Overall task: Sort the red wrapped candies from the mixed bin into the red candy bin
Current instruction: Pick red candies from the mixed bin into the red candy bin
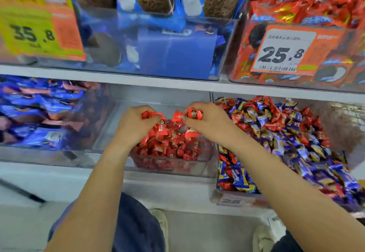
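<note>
The clear red candy bin [207, 164] sits in the middle of the lower shelf, heaped at its front with red wrapped candies [169, 145]. To its right lies the mixed bin [229, 198], piled with red, blue and gold wrapped candies [286, 139]. Both my hands hover over the red bin's pile. My left hand [134, 125] grips red wrapped candies [147, 114] in its fingers. Close beside it, my right hand [209, 119] holds red wrapped candies [194, 113] with a face printed on the wrapper.
A bin of blue snack packs [39, 113] stands to the left. On the upper shelf are blue cookie packs [158, 24] and orange ones [308, 4], with price tags [280, 54]. A wire basket [349, 111] shows at the far right. My shoes and legs are below.
</note>
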`<action>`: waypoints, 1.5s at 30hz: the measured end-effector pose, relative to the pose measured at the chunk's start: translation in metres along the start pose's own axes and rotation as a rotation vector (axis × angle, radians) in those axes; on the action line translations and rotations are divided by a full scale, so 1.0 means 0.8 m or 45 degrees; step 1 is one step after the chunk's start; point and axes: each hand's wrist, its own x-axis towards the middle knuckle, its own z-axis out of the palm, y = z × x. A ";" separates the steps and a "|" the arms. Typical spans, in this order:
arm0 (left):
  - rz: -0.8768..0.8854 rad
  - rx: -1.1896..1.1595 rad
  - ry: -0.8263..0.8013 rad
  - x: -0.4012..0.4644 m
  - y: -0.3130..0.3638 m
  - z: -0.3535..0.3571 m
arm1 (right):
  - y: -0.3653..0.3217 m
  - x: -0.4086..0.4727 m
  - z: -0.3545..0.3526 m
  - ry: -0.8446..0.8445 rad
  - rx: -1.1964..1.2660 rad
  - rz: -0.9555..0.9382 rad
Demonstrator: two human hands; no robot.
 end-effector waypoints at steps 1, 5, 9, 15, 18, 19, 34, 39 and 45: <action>-0.039 -0.019 0.005 0.002 -0.004 0.000 | -0.002 0.004 0.006 -0.052 -0.053 0.007; -0.165 -0.073 0.078 0.010 -0.006 0.005 | 0.002 0.002 0.008 -0.069 -0.086 -0.046; -0.251 -0.281 0.024 0.012 0.006 0.010 | 0.020 -0.022 -0.022 0.076 -0.069 -0.113; -0.050 -0.143 -0.057 0.001 0.028 0.041 | 0.080 -0.116 -0.086 0.224 -0.075 0.022; 0.202 0.063 -0.014 -0.014 0.056 0.070 | 0.114 -0.147 -0.118 0.238 -0.162 0.149; 0.317 0.150 0.013 -0.019 0.066 0.080 | 0.124 -0.152 -0.128 0.252 -0.195 0.182; 0.605 0.910 -0.500 -0.035 0.154 0.167 | 0.182 -0.120 -0.164 0.105 -0.330 0.357; 0.504 1.062 -0.643 -0.027 0.158 0.196 | 0.184 -0.116 -0.154 0.062 -0.496 0.364; 0.582 0.595 -0.973 -0.021 0.172 0.207 | 0.196 -0.119 -0.164 0.132 -0.495 0.417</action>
